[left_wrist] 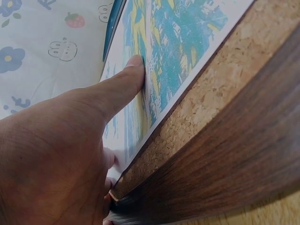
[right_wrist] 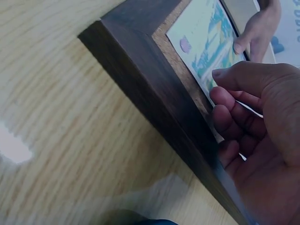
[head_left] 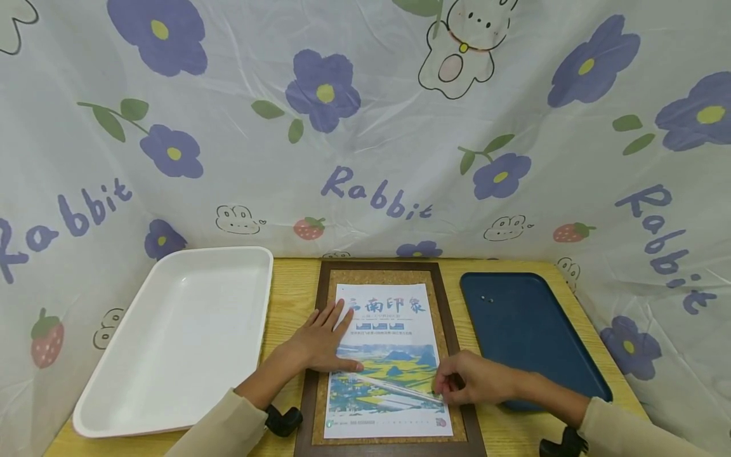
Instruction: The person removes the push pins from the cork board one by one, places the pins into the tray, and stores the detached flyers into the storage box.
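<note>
White tray (head_left: 191, 330), dark blue tray (head_left: 528, 336), flower-and-rabbit cloth (head_left: 377, 149), wood-grain table (head_left: 292, 295)

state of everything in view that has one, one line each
poster: face up on the corkboard; pinned or loose, cannot tell
framed corkboard: flat, cork side up
left grip: fingers spread on the poster's left side
right grip: fingers curled at the poster's right edge; anything held is hidden
white tray: open side up
dark blue tray: lying flat
tiny items: lying on that tray
rabbit-print curtain: hanging, wrinkled

Sheet (head_left: 388, 357) on corkboard (head_left: 379, 277), between left tray (head_left: 188, 343) and right tray (head_left: 525, 330), curtain (head_left: 365, 146) behind table (head_left: 290, 304).
</note>
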A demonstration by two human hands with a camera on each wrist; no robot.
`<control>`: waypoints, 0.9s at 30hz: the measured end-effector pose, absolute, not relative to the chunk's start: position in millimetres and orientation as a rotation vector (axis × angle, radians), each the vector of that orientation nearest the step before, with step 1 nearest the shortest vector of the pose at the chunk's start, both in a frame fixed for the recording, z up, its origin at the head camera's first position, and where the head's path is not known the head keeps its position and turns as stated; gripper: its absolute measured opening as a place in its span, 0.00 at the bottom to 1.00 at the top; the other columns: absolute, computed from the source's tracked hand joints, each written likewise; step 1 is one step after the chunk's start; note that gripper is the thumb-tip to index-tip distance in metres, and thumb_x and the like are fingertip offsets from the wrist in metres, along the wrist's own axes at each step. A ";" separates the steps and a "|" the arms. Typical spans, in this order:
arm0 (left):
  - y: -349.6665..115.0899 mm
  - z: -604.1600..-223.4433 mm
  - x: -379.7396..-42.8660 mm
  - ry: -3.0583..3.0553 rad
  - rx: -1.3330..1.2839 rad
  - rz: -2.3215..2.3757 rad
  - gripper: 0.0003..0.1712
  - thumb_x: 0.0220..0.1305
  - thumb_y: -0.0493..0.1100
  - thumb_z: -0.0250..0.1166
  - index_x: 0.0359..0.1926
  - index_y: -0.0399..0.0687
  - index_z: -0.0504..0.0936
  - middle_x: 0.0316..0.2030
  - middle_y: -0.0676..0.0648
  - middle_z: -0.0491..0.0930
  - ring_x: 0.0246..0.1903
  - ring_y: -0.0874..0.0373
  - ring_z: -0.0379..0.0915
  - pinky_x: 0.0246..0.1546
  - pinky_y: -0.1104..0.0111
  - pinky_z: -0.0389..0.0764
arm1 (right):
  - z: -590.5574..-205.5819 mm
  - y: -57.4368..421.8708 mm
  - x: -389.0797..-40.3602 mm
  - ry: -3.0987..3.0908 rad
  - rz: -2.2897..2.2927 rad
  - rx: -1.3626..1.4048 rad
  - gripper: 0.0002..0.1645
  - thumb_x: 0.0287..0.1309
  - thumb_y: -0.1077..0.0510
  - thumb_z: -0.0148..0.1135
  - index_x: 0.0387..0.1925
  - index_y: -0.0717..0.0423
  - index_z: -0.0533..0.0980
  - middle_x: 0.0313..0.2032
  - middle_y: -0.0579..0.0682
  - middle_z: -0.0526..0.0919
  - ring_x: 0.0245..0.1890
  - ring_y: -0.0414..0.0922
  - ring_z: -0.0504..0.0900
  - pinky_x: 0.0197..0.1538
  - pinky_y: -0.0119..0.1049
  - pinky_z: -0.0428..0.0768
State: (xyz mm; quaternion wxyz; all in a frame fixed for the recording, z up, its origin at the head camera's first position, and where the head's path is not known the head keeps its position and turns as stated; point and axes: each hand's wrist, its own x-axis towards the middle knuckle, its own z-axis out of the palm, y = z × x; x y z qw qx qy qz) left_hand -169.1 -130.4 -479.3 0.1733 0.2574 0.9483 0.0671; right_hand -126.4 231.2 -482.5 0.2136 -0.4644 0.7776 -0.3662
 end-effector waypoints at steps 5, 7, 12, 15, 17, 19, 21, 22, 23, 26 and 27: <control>-130.2 -478.9 -169.0 2.695 0.729 0.178 0.67 0.64 0.78 0.64 0.86 0.42 0.47 0.85 0.35 0.39 0.84 0.39 0.35 0.81 0.43 0.46 | -484.3 229.9 -122.8 2.144 -0.992 -1.278 0.05 0.71 0.63 0.69 0.45 0.52 0.85 0.38 0.46 0.85 0.33 0.26 0.78 0.33 0.28 0.84; -130.2 -479.0 -169.3 2.695 0.729 0.173 0.67 0.64 0.78 0.64 0.86 0.42 0.47 0.85 0.35 0.38 0.84 0.39 0.35 0.81 0.43 0.46 | -484.9 228.9 -121.6 2.146 -0.981 -1.268 0.05 0.70 0.63 0.70 0.44 0.52 0.85 0.38 0.46 0.85 0.32 0.26 0.78 0.33 0.28 0.83; -130.3 -479.0 -169.9 2.690 0.728 0.176 0.67 0.64 0.78 0.63 0.86 0.43 0.47 0.85 0.36 0.38 0.84 0.39 0.35 0.81 0.43 0.46 | -486.8 226.1 -118.3 2.175 -0.954 -1.250 0.06 0.67 0.60 0.73 0.43 0.49 0.85 0.36 0.43 0.85 0.32 0.26 0.78 0.32 0.27 0.83; -130.5 -479.8 -170.7 2.691 0.731 0.175 0.67 0.64 0.78 0.63 0.86 0.43 0.47 0.85 0.36 0.38 0.84 0.39 0.35 0.81 0.43 0.46 | -488.7 225.1 -115.9 2.185 -0.953 -1.254 0.05 0.66 0.57 0.75 0.42 0.48 0.86 0.34 0.42 0.85 0.31 0.26 0.77 0.32 0.26 0.82; -130.4 -481.0 -171.2 2.691 0.733 0.171 0.67 0.64 0.78 0.63 0.86 0.43 0.46 0.85 0.36 0.38 0.84 0.39 0.35 0.81 0.43 0.46 | -490.1 224.8 -114.2 2.190 -0.952 -1.267 0.05 0.66 0.56 0.75 0.42 0.47 0.86 0.33 0.42 0.85 0.30 0.26 0.77 0.31 0.25 0.82; -130.2 -482.5 -171.5 2.693 0.735 0.171 0.67 0.64 0.79 0.63 0.86 0.43 0.47 0.85 0.36 0.38 0.84 0.39 0.35 0.81 0.43 0.46 | -491.3 224.7 -112.7 2.194 -0.952 -1.287 0.05 0.65 0.56 0.76 0.41 0.47 0.86 0.32 0.42 0.85 0.30 0.25 0.77 0.31 0.25 0.81; -129.8 -483.3 -171.5 2.694 0.736 0.177 0.67 0.64 0.79 0.63 0.86 0.44 0.47 0.85 0.36 0.38 0.84 0.39 0.35 0.81 0.43 0.46 | -492.1 224.4 -111.4 2.201 -0.946 -1.311 0.04 0.65 0.56 0.76 0.40 0.47 0.87 0.31 0.42 0.85 0.30 0.24 0.76 0.31 0.24 0.80; -129.6 -483.8 -171.5 2.694 0.737 0.176 0.67 0.64 0.79 0.63 0.86 0.44 0.47 0.85 0.37 0.38 0.84 0.39 0.35 0.81 0.43 0.46 | -492.4 224.4 -110.8 2.203 -0.941 -1.325 0.03 0.65 0.57 0.76 0.39 0.47 0.87 0.31 0.42 0.85 0.30 0.24 0.76 0.30 0.23 0.80; -129.5 -483.7 -171.3 2.695 0.739 0.178 0.67 0.64 0.79 0.63 0.86 0.44 0.47 0.85 0.36 0.38 0.84 0.39 0.35 0.81 0.43 0.46 | -492.6 224.4 -110.3 2.203 -0.936 -1.340 0.03 0.65 0.58 0.76 0.39 0.48 0.87 0.31 0.42 0.85 0.30 0.23 0.76 0.30 0.23 0.80; -129.6 -483.7 -171.5 2.699 0.742 0.185 0.67 0.64 0.78 0.63 0.86 0.43 0.47 0.85 0.36 0.38 0.84 0.39 0.36 0.81 0.42 0.46 | -493.0 224.3 -109.2 2.204 -0.919 -1.385 0.03 0.65 0.59 0.76 0.37 0.48 0.87 0.31 0.41 0.85 0.30 0.22 0.75 0.30 0.21 0.80; -129.7 -483.3 -171.5 2.699 0.741 0.184 0.67 0.64 0.78 0.63 0.86 0.43 0.47 0.85 0.36 0.38 0.84 0.39 0.35 0.81 0.42 0.46 | -493.0 224.3 -109.0 2.203 -0.915 -1.399 0.03 0.65 0.59 0.75 0.37 0.48 0.87 0.31 0.41 0.86 0.30 0.22 0.76 0.30 0.21 0.80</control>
